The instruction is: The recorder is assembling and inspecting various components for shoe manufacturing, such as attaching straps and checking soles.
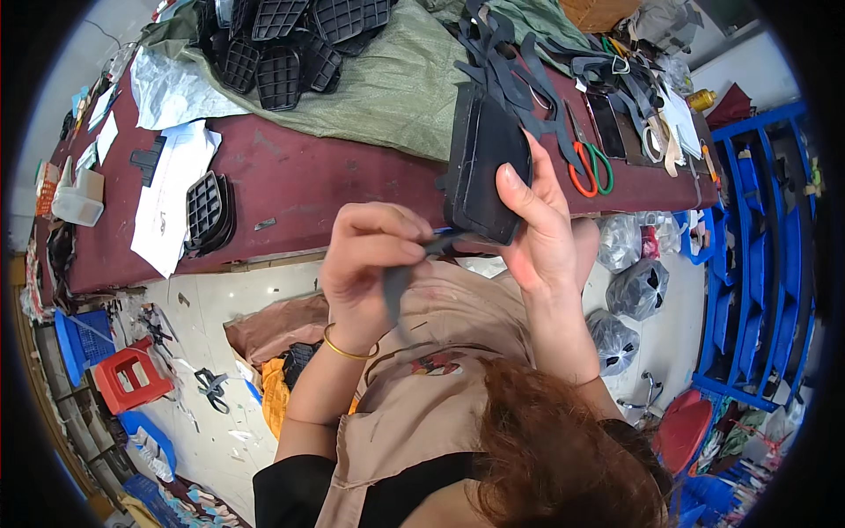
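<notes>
My right hand holds a black padded piece, flat and roughly rectangular with rounded corners, upright at the table's front edge. Its thumb lies along the piece's near side, with fingers behind. At the lower end of that piece, my left hand pinches a dark grey strap between thumb and fingers. The strap's loose end hangs below the hand, and where it meets the black piece is partly hidden. More grey straps lie bunched just beyond the piece.
On the dark red table lie scissors with red and green handles, a dark phone, white papers and stacked black grid pads. More grid pads are piled on green sheeting. A blue rack stands right.
</notes>
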Demonstrator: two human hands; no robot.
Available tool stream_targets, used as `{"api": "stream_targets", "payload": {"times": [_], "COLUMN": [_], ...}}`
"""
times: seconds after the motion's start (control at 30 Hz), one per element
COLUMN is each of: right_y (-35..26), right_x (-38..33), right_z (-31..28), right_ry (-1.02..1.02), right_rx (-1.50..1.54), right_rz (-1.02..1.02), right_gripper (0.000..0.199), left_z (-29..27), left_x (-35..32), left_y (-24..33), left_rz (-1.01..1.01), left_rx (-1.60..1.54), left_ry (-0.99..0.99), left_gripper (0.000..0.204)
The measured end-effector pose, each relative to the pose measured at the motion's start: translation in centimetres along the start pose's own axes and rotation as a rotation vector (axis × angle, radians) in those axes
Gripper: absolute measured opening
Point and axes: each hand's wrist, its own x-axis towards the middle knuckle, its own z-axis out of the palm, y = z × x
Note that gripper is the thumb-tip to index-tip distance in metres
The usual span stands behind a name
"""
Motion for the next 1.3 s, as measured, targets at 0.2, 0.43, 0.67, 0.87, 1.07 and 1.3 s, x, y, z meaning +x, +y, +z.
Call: {"api": "stream_targets", "payload": {"times": [0.2, 0.43, 0.67, 0.87, 1.07, 1.3], "right_y": [0.9, 1.1, 1.3, 1.4, 1.9, 2.1], "right_x": [-1.0, -1.9, -2.5, -2.5, -2.1, -1.3], "right_z": [-0.1, -0.7, -1.8, -2.0, -2.4, -3.5], "right_ry": [0.045, 0.023, -0.023, -0.047, -0.082, -0.246], "right_rx": [0.014, 0.048, 0.065, 0.075, 0.102, 0.013], "right_rz": [0.032, 0.137, 0.222, 0.319, 0.359, 0.274], "right_gripper": [0.049, 0.048, 0.047, 0.050, 0.052, 0.060], "left_z": [-0.2, 0.0, 0.3, 0.0, -0.1, -0.8], "left_x": [0.3, 2.1, 2.9, 3.3, 3.3, 3.0], "left_y": [0.8, 1.5, 1.1, 0.2, 0.0, -0.4], "left_rz": [-0.137, -0.311, -0.385, -0.332, -0.439, -0.576], "left_rx": [-0.039, -0.017, 0.049, 0.251, 0.279, 0.167], "left_ry": [0.207, 0.314, 0.273, 0.152, 0.146, 0.140], "left_gripper": [0.014, 0.019, 0.017, 0.012, 0.011, 0.016]}}
